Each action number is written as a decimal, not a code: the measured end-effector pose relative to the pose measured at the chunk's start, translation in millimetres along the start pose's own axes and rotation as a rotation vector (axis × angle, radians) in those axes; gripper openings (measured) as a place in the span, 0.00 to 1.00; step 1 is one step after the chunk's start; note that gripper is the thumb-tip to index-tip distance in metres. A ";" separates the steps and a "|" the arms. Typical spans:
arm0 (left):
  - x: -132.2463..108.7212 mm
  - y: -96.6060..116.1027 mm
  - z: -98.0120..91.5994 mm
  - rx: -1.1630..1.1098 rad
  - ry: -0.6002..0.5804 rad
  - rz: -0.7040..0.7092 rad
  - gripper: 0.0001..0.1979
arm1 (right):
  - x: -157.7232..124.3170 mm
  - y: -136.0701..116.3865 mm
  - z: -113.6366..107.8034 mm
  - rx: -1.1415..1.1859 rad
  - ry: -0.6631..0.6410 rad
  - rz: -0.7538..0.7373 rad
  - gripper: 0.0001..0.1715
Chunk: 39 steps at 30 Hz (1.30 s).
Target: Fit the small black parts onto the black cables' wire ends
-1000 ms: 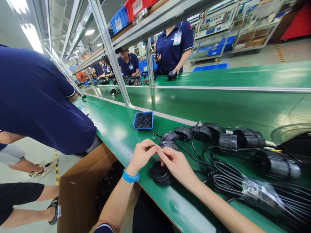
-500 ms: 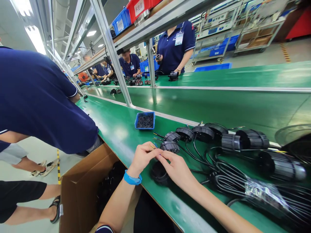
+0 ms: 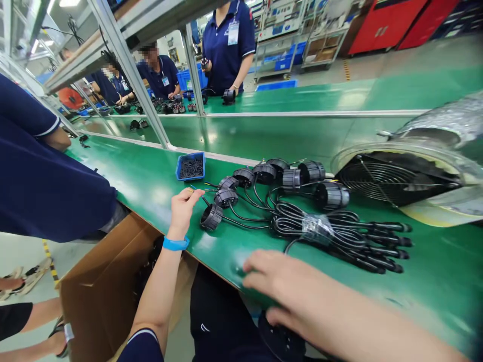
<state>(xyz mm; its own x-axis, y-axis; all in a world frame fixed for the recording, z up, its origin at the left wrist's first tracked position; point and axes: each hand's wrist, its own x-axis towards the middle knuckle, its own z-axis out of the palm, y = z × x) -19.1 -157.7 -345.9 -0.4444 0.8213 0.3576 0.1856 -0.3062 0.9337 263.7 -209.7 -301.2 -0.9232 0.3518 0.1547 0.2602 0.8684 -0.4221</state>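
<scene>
My left hand is over the green bench, thumb and fingers pinched on thin coloured wires that rise from a short black cable. Just below and right of it, a black ribbed cap lies tipped on the bench. My right hand, somewhat blurred, is over the bench's front edge with fingers apart and nothing seen in them. Beneath its thumb is a round black part, partly hidden; whether they touch I cannot tell. Several more black caps lie in a row, joined to a taped bundle of black cables.
A blue bin of small black pieces stands behind my left hand. A fan with a wire guard is at the right. An open cardboard box is below the bench at left. A co-worker stands across the bench; another is close at left.
My right hand has left the wires and moved right and down toward the bench's front edge, opening. My left hand still pinches the wires. The view has swung to the right.
</scene>
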 end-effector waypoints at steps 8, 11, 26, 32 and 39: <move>9.2 -15.4 9.1 0.076 -0.093 -0.098 0.18 | -56.5 -18.2 121.8 -0.517 0.277 -0.102 0.13; 5.5 -17.7 4.6 0.092 -0.115 -0.180 0.20 | -56.3 -18.6 120.6 -0.579 0.313 -0.118 0.17; -113.3 14.0 -44.1 0.038 0.023 -0.119 0.20 | -40.0 -11.0 69.0 0.038 0.386 0.038 0.39; -151.8 30.2 -20.1 -0.280 -0.238 -0.136 0.34 | 1.5 -15.4 46.2 0.373 0.338 0.255 0.36; -112.0 57.7 -3.1 0.078 -0.142 -0.067 0.16 | 39.1 -16.7 49.6 0.477 0.146 0.225 0.38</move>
<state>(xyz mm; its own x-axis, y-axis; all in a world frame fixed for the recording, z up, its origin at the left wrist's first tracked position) 38.7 -268.9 -332.0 -0.3311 0.9001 0.2833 0.2292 -0.2145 0.9495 209.2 -227.7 -332.4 -0.8019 0.5849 0.1218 0.2581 0.5230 -0.8123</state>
